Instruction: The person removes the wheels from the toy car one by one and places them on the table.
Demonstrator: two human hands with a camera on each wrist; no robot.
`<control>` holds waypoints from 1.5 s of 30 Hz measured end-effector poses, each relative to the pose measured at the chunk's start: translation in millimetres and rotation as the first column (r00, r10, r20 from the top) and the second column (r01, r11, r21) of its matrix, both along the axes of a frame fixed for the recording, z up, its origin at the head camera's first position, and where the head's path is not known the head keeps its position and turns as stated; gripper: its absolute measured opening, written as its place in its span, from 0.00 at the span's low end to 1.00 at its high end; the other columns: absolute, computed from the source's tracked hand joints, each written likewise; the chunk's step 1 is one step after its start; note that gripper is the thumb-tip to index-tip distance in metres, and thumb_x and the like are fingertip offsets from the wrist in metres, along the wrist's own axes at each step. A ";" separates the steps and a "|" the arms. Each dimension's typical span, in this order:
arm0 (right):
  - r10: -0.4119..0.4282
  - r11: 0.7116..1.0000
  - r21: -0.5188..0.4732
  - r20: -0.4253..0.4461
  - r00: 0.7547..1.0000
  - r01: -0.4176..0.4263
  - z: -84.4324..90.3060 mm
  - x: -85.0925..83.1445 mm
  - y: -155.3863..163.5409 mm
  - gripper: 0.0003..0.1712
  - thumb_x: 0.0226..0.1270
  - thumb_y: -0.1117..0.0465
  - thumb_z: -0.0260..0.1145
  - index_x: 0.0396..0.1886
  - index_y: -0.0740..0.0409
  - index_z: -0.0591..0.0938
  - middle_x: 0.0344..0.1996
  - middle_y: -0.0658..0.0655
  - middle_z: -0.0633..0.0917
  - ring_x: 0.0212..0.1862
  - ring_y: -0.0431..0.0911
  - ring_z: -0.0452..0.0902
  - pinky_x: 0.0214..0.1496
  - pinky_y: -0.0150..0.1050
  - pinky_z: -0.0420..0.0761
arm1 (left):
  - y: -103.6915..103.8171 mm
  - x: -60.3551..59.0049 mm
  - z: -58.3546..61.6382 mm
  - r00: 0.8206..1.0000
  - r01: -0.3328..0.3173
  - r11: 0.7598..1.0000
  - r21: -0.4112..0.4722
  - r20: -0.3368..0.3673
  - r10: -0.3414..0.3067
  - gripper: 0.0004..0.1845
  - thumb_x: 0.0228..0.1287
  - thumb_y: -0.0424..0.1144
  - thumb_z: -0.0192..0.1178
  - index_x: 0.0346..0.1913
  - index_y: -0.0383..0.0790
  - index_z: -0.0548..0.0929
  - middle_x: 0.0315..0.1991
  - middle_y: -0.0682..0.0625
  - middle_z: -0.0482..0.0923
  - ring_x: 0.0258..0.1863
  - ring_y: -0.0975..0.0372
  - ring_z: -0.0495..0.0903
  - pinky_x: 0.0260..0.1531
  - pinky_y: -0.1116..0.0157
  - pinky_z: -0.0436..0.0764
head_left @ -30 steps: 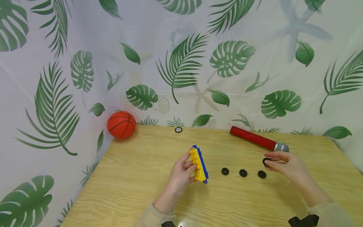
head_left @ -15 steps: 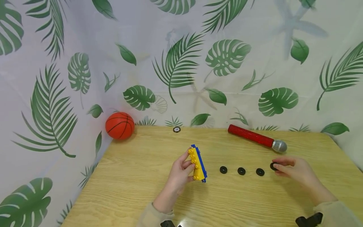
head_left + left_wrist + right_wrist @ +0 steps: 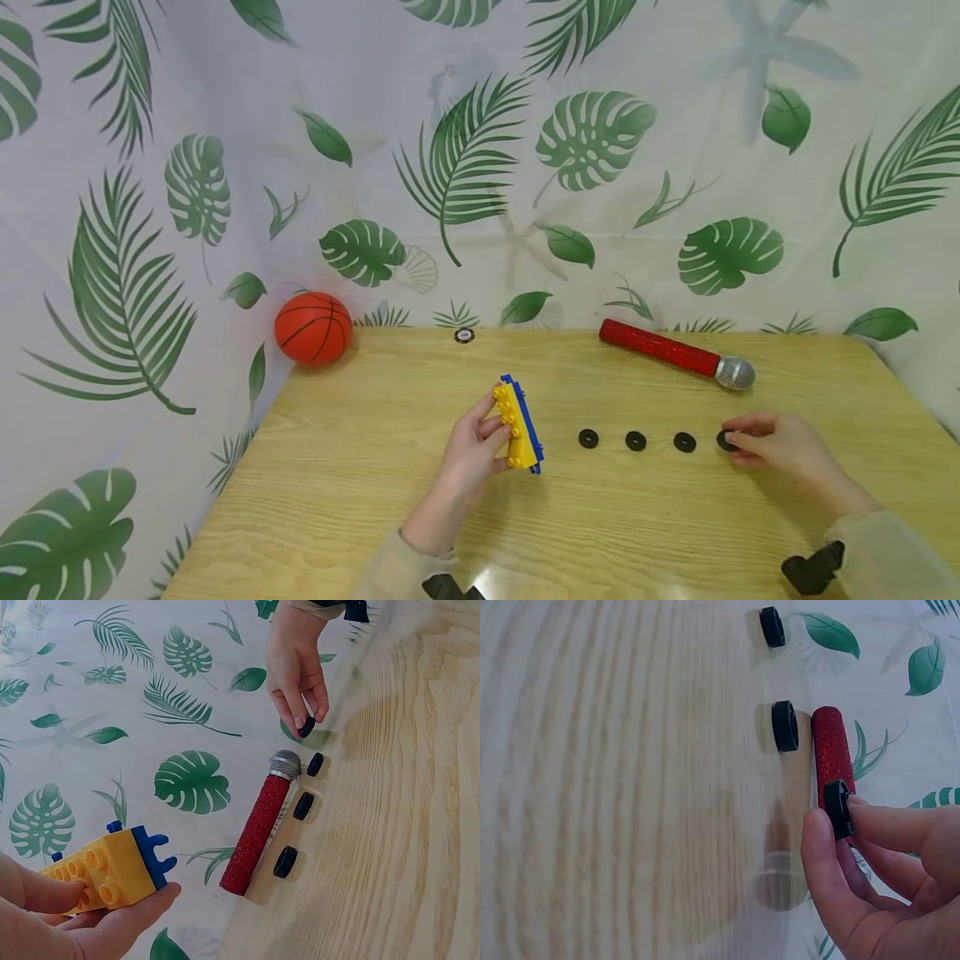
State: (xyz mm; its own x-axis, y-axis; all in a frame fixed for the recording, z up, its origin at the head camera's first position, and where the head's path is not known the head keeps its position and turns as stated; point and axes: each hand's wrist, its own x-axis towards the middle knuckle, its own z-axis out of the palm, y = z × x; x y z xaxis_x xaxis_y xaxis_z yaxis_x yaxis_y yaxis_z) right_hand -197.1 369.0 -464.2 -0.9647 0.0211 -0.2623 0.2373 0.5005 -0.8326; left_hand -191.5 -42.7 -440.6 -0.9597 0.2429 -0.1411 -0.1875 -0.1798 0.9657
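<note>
My left hand (image 3: 468, 454) holds a yellow and blue toy block (image 3: 519, 423) above the table, tilted, thumb on the studded yellow side. Blue prongs (image 3: 156, 855) stick out of its end in the left wrist view. My right hand (image 3: 780, 450) pinches a black toy tire (image 3: 839, 808) between thumb and fingers, at the right end of a row. Three more black tires lie in that row: a left one (image 3: 588, 438), a middle one (image 3: 636, 441) and a right one (image 3: 685, 442). Whether the pinched tire touches the table I cannot tell.
A red microphone (image 3: 660, 346) with a silver head lies behind the tires. A small orange basketball (image 3: 313, 328) sits at the back left corner, and a round chip (image 3: 464, 335) lies at the table's back edge. A leaf-print cloth (image 3: 420, 167) hangs behind the wooden table (image 3: 337, 500).
My right hand has moved right and down with the tire, from above the row to its right end. The left hand still holds the block in nearly the same place.
</note>
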 end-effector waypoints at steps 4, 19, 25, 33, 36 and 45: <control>-0.010 1.000 -0.013 0.026 1.000 0.010 -1.9 -3.0 1.9 0.22 0.72 0.69 0.59 0.56 0.85 0.72 0.36 0.53 0.88 0.30 0.39 0.85 0.36 0.38 0.88 | -1.2 0.3 -0.4 1.000 -0.003 1.000 -0.010 0.001 0.003 0.31 0.76 0.26 0.45 0.78 0.46 0.57 0.63 0.35 0.75 0.54 0.52 0.81 0.46 0.51 0.86; -0.024 0.998 0.055 0.060 0.998 0.021 -16.3 -9.9 5.1 0.21 0.73 0.66 0.60 0.54 0.84 0.75 0.32 0.52 0.88 0.27 0.40 0.85 0.33 0.35 0.86 | -8.8 1.9 1.6 1.000 -0.023 1.000 -0.013 0.011 0.023 0.30 0.77 0.27 0.44 0.78 0.45 0.57 0.62 0.35 0.74 0.55 0.52 0.79 0.48 0.49 0.85; -0.033 0.995 0.092 0.048 0.998 0.028 -16.2 -9.6 4.9 0.22 0.72 0.66 0.61 0.54 0.84 0.75 0.29 0.50 0.88 0.27 0.39 0.84 0.32 0.34 0.86 | -9.8 1.5 0.7 1.000 -0.015 1.000 -0.012 0.003 0.015 0.30 0.77 0.27 0.43 0.78 0.43 0.56 0.64 0.34 0.73 0.59 0.50 0.78 0.49 0.48 0.84; -0.037 0.994 0.105 -0.001 0.999 0.037 -18.2 -7.3 5.9 0.26 0.71 0.65 0.62 0.58 0.84 0.72 0.32 0.51 0.88 0.26 0.38 0.84 0.31 0.33 0.86 | -9.5 -1.0 -1.2 0.999 -0.031 0.999 -0.024 0.006 0.031 0.29 0.77 0.27 0.43 0.78 0.41 0.56 0.65 0.33 0.72 0.59 0.49 0.78 0.50 0.47 0.83; -0.039 0.988 0.149 -0.024 0.999 0.042 -17.2 -5.0 6.7 0.26 0.73 0.63 0.60 0.59 0.83 0.72 0.31 0.50 0.88 0.25 0.38 0.83 0.30 0.33 0.85 | -9.5 -0.1 -0.5 0.999 -0.045 0.998 -0.048 0.002 0.045 0.28 0.77 0.27 0.44 0.77 0.39 0.57 0.64 0.33 0.73 0.58 0.50 0.78 0.49 0.48 0.84; -0.055 0.957 0.273 -0.163 0.985 0.099 2.1 1.1 -8.0 0.24 0.75 0.60 0.57 0.60 0.75 0.75 0.35 0.60 0.87 0.26 0.37 0.83 0.30 0.33 0.83 | -7.6 -1.1 1.1 0.999 -0.046 0.996 -0.079 -0.014 0.045 0.27 0.76 0.29 0.47 0.75 0.42 0.61 0.62 0.37 0.76 0.52 0.54 0.81 0.43 0.56 0.86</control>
